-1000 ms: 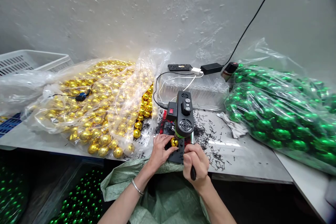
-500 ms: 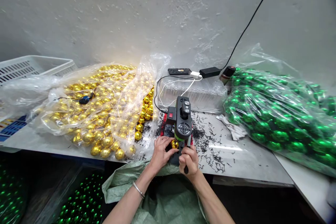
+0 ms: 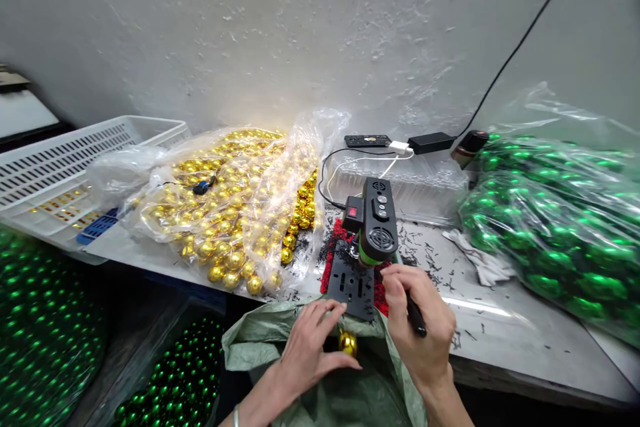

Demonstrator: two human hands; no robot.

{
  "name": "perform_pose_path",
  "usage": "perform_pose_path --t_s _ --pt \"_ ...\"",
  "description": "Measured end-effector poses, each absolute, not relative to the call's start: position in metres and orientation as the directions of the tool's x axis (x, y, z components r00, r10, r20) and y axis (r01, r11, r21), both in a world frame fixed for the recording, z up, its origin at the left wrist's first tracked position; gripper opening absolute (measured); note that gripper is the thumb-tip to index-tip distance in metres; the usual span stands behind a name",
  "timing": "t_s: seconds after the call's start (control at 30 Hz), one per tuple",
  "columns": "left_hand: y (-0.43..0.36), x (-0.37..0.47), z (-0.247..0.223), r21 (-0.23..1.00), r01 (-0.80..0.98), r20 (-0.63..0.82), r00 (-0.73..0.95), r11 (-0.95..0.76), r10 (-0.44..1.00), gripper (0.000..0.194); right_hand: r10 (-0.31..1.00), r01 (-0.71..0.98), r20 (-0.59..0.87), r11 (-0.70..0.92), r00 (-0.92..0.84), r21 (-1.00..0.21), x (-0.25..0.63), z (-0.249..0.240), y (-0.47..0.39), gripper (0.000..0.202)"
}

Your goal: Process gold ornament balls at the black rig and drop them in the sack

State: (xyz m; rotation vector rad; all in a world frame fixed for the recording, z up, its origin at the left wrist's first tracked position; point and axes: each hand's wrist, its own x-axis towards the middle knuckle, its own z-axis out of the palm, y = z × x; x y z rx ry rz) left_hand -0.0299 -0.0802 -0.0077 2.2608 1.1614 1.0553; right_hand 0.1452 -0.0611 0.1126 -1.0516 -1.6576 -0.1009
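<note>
My left hand (image 3: 315,343) is over the mouth of a green woven sack (image 3: 250,333), thumb and fingers spread apart. Just off those fingers, a shiny gold ball (image 3: 349,343) hangs over the sack opening, apparently loose. My right hand (image 3: 420,320) grips the lever (image 3: 415,317) of a small black bench press machine (image 3: 380,220); its black handle end sticks out below the fist. Under the machine's head, the slotted black base plate (image 3: 350,280) bears no ball. Red cloth (image 3: 333,257) shows under the base.
To the left, a clear plastic bag of gold balls (image 3: 215,213) lies near a white crate (image 3: 100,147). A bag of green balls (image 3: 550,227) and a white glove (image 3: 480,260) are at right. Behind the machine sit a clear plastic box (image 3: 430,180) and cables. Black scraps litter the table.
The gold ball has left the base plate and is now over the sack. My left hand has moved toward me and opened. My right hand stays on the lever. The view has shifted left.
</note>
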Motion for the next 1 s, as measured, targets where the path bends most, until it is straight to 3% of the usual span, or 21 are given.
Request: perform_pose_path --t_s 0.13,0.3,0.37,0.43,0.5,0.57,0.6,0.67,0.73,0.9,1.0 --pt "-0.045 -0.056 0.013 0.535 0.712 0.440 0.225 -0.455 0.869 0.035 0.536 0.669 0.842 0.605 0.059 -0.432 0.144 0.102 -0.063 0.005" --pt "0.015 -0.081 0.012 0.326 0.941 0.243 0.006 -0.087 0.970 0.028 0.494 0.669 0.868 0.630 0.048 -0.395 0.143 0.100 -0.064 0.013" --pt "0.023 -0.086 0.009 0.321 0.945 0.203 -0.001 -0.066 0.979 0.024 0.496 0.673 0.868 0.634 0.025 -0.381 0.144 0.101 -0.064 0.015" --pt "0.025 -0.090 0.010 0.433 0.897 0.191 0.002 -0.086 0.982 0.021 0.502 0.678 0.865 0.632 0.009 -0.374 0.145 0.101 -0.064 0.015" --pt "0.025 -0.093 0.017 0.675 0.732 0.152 -0.021 -0.089 0.988 0.026 0.509 0.678 0.861 0.635 -0.006 -0.371 0.146 0.100 -0.064 0.016" --pt "0.022 -0.093 0.025 0.922 0.386 0.046 -0.059 -0.019 0.997 0.041 0.507 0.675 0.862 0.640 -0.013 -0.367 0.147 0.098 -0.064 0.016" --pt "0.019 -0.092 0.028 0.983 0.180 -0.027 -0.060 0.038 0.998 0.048 0.505 0.675 0.863 0.642 -0.013 -0.365 0.147 0.096 -0.063 0.017" --pt "0.013 -0.084 0.032 0.973 -0.167 -0.162 -0.009 0.158 0.987 0.054 0.495 0.675 0.869 0.644 -0.009 -0.360 0.146 0.095 -0.063 0.018" --pt "0.006 -0.070 0.030 0.898 -0.362 -0.244 0.063 0.250 0.968 0.051 0.490 0.674 0.872 0.645 -0.003 -0.360 0.146 0.094 -0.062 0.018" --pt "-0.008 -0.034 0.024 0.752 -0.498 -0.396 0.183 0.432 0.900 0.040 0.487 0.674 0.872 0.658 -0.043 -0.335 0.146 0.096 -0.062 0.016" --pt "-0.013 -0.025 0.026 0.694 -0.561 -0.410 0.206 0.451 0.888 0.036 0.486 0.680 0.872 0.659 -0.058 -0.322 0.147 0.097 -0.062 0.015"
